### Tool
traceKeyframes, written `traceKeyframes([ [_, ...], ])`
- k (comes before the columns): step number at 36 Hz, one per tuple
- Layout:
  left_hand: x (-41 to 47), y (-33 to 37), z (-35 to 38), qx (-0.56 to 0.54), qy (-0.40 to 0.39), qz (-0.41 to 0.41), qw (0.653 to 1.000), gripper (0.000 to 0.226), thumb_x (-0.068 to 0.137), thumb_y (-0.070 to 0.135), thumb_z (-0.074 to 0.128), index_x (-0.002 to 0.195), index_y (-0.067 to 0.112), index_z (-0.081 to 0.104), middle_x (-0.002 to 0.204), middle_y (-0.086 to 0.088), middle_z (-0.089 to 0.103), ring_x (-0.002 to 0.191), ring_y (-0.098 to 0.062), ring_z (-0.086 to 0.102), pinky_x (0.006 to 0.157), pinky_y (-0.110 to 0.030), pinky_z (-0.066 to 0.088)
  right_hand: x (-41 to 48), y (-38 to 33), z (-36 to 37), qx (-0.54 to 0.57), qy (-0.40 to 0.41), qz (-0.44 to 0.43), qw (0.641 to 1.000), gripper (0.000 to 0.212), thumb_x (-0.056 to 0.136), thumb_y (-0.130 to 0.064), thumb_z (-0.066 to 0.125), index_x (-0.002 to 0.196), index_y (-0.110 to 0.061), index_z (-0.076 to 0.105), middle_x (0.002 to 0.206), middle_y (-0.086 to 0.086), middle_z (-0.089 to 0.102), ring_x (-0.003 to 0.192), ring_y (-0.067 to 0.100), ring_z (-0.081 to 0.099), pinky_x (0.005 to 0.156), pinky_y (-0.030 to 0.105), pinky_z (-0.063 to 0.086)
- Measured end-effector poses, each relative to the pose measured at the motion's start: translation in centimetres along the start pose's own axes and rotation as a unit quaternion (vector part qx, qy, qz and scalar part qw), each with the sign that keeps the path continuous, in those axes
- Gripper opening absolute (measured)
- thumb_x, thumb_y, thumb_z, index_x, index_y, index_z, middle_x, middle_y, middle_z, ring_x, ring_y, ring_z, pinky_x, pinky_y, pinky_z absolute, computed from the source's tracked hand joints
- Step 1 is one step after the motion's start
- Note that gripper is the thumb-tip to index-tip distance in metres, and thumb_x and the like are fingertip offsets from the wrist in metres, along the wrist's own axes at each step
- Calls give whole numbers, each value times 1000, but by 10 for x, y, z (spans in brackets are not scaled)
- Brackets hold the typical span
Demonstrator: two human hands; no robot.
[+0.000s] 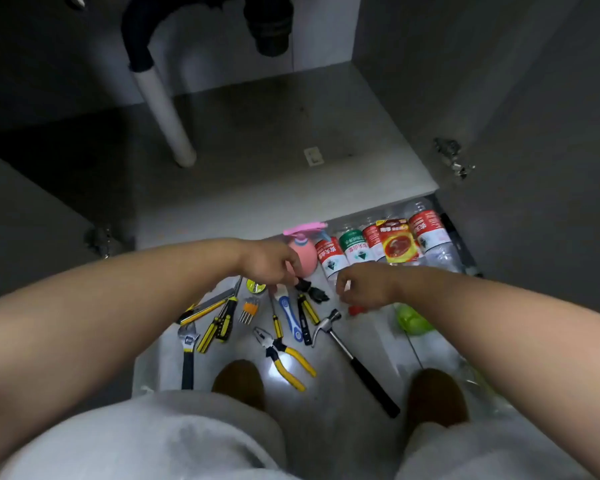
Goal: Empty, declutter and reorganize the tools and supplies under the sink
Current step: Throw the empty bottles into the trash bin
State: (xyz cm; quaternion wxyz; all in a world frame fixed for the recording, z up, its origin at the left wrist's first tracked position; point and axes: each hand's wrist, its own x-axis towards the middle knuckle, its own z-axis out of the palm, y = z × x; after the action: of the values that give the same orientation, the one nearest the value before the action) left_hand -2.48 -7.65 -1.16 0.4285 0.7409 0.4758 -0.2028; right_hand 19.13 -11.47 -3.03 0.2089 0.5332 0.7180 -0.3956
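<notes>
Grey-trousered knees [187,438] and two brown slippers [239,382] sit closest, on the floor [326,427] before the open cabinet [257,140]. Beyond the slippers the tools lie in a loose row on the floor: wrench [187,344], screwdrivers [219,323], knife [201,310], bit set [249,308], pliers [284,355], cutter [290,313] and hammer [357,368]. Behind them, along the cabinet sill, a pink sprayer [305,252] stands beside bottles [354,249] laid side by side, with a packet [400,244] on top. Inside the cabinet only the pipe [167,109] and a small tag [313,155] show.

The left hand [271,263] hangs over the far end of the tool row, fingers curled down, tips close to the cutter's head and a black clip [312,292]. Whether it pinches anything I cannot tell. The right hand [361,285] is loosely curled just in front of the bottles, above a red item [355,310]. A pale speck shows at its fingers, too small to name, so its hold is also unclear. A green object [413,320] lies beside the right forearm.

Emptying looks finished, and the step in hand seems to be sorting on the floor, grouping tools apart from supplies. The next move likely calls for settling the small items under both hands into their groups. Care is needed not to nudge the bottles, which could roll. Returning things to the cabinet comes after.
</notes>
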Motion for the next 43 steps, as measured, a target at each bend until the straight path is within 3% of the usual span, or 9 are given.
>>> traceKeyframes([
  [6,6,73,-26,144,19,48,988,36,101,31,56,136,21,58,116,4,61,99,-16,54,82,-27,40,-42,51,-64,-81,110,39,990,15,96,-25,56,105,-16,65,109,7,71,89,22,61,81,30,49],
  [11,33,99,-20,100,74,82,989,34,103,30,55,135,20,60,131,-3,61,111,-18,56,92,-30,46,-53,92,-75,-72,135,122,981,30,95,-32,61,116,-13,69,122,13,68,110,31,64,92,32,51],
  [16,71,98,-7,64,78,109,989,32,102,25,55,133,19,62,131,-3,59,108,-17,57,86,-26,43,-27,135,-65,-37,152,212,965,60,95,-30,63,146,-9,39,144,21,48,130,36,50,101,33,42],
  [20,96,91,-1,37,60,103,992,30,103,26,55,132,21,62,134,-1,57,116,-19,57,92,-25,45,1,159,-53,37,171,274,946,80,91,-34,70,148,-1,25,147,27,41,133,40,47,108,41,43],
  [25,119,84,6,-7,70,107,992,28,104,19,53,130,20,64,133,-1,58,111,-16,55,75,-15,40,26,174,-35,94,190,324,922,82,87,-41,74,145,-4,28,141,22,49,127,38,54,105,46,47],
  [29,130,82,20,-21,48,98,994,27,103,18,54,127,19,66,129,-1,62,113,-17,59,92,-25,48,37,179,-26,135,208,359,900,85,87,-44,73,145,-4,25,135,20,54,123,37,58,99,46,51],
  [35,145,88,27,-58,29,109,992,24,103,24,54,123,23,67,108,9,54,102,-12,55,78,-23,42,45,185,-21,141,206,376,892,86,89,-37,74,148,-4,22,136,21,53,122,38,58,102,49,51],
  [39,150,94,25,-95,23,113,989,24,102,17,56,123,19,67,99,12,54,95,-11,56,67,-15,43,40,183,-28,135,212,371,894,73,84,-47,76,134,-6,42,126,17,59,110,33,63,95,44,55],
  [43,152,101,17,-123,31,98,987,18,99,14,58,111,16,72,103,-1,70,89,-16,71,79,-30,60,27,176,-43,202,182,328,904,48,80,-46,79,107,-14,55,95,9,64,85,28,69,82,43,61],
])
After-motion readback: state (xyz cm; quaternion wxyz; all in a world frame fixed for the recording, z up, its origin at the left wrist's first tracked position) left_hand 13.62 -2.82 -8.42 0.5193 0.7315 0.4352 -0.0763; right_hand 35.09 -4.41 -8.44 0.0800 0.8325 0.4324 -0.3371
